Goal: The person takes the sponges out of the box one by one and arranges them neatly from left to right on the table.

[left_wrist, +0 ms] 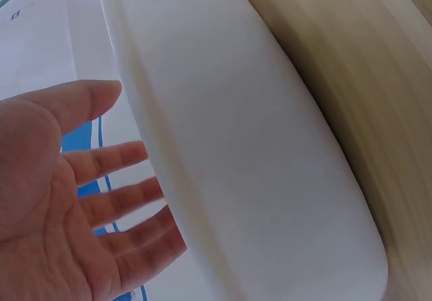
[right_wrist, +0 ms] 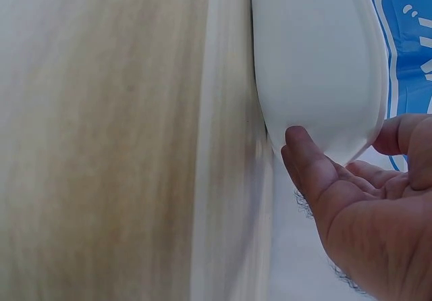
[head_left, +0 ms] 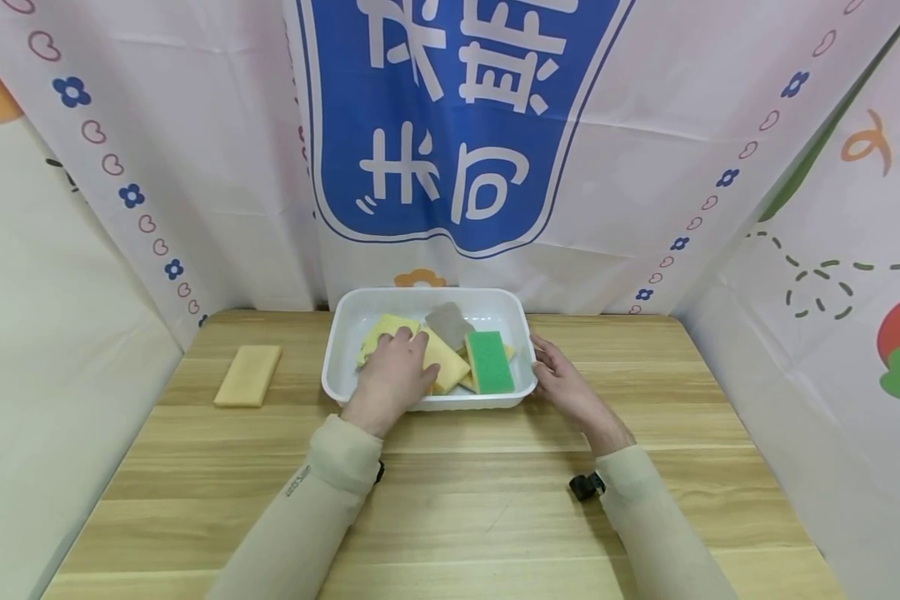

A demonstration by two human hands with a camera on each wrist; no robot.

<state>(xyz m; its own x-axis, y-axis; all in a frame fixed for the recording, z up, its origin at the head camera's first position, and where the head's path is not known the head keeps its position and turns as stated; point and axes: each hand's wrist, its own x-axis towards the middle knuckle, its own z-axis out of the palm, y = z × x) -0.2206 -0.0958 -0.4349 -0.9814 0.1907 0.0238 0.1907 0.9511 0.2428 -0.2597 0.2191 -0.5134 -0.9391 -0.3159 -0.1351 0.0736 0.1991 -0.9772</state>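
A white plastic tub (head_left: 337, 350) stands at the middle back of the wooden table. It holds a green sponge (head_left: 489, 361), a grey sponge (head_left: 448, 323) and yellow sponges (head_left: 450, 360). My left hand (head_left: 393, 371) reaches over the near rim and lies flat on the yellow sponges. In the left wrist view its fingers (left_wrist: 101, 162) are straight and spread beside the tub's wall (left_wrist: 256, 166). My right hand (head_left: 562, 379) is at the tub's right near corner. There its thumb (right_wrist: 307, 156) presses the outer wall (right_wrist: 317, 65) and the fingers (right_wrist: 405, 135) curl at the rim.
A single yellow sponge (head_left: 248, 376) lies on the table (head_left: 457, 517) to the left of the tub. Printed cloth walls (head_left: 450, 125) close in the back and both sides. A small black camera mount (head_left: 587, 485) sits at my right wrist.
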